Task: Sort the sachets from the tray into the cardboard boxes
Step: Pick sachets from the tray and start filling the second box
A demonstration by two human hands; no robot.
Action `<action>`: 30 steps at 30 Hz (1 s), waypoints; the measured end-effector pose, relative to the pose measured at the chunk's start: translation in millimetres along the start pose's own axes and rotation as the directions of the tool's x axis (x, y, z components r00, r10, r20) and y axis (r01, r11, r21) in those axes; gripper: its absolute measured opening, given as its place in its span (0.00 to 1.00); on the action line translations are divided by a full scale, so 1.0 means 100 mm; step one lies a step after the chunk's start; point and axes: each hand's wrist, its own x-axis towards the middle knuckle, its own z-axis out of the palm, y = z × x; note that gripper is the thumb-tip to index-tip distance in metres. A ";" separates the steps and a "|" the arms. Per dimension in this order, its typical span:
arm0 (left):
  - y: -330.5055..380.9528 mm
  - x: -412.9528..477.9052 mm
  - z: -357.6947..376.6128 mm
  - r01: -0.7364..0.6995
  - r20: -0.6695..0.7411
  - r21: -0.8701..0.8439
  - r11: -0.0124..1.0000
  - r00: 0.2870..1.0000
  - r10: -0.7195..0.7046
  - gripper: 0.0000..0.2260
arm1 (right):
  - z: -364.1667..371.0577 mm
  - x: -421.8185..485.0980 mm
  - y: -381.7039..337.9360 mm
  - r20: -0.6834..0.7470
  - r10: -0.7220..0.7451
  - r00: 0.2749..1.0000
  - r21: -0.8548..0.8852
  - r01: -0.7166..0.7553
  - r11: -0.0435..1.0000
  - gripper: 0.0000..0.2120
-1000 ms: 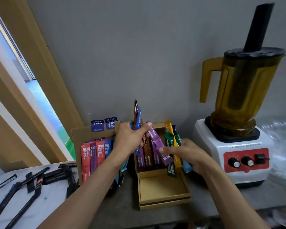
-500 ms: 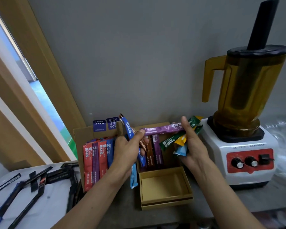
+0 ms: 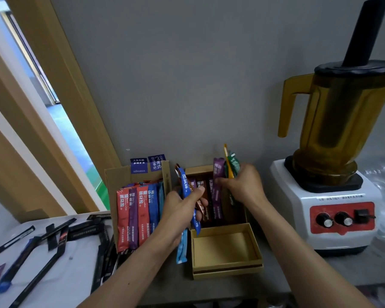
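Sachets (image 3: pixel 185 185) in two hands (image 3: pixel 178 215) (image 3: pixel 242 187), two boxes (image 3: pixel 118 177) (image 3: pixel 198 170)

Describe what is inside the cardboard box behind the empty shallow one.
Brown sachets and purple sachets stand upright in the cardboard box. The left hand and right hand cover parts of it, so the rest and the bottom are hidden.

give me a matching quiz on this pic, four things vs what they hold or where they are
1 left hand
2 right hand
3 blender
4 black sachets

a on the white tray at far left
b grips a green sachet and a yellow sachet
c right of the empty box
d grips a blue sachet

Pairs: 1-d, 2-b, 3-c, 4-a
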 end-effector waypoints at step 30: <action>0.28 0.35 0.14 -0.244 -0.021 0.193 0.951 0.967 0.252 0.09 | -0.22 -0.34 0.18 0.332 -0.040 0.942 0.279 -0.058 0.958 0.12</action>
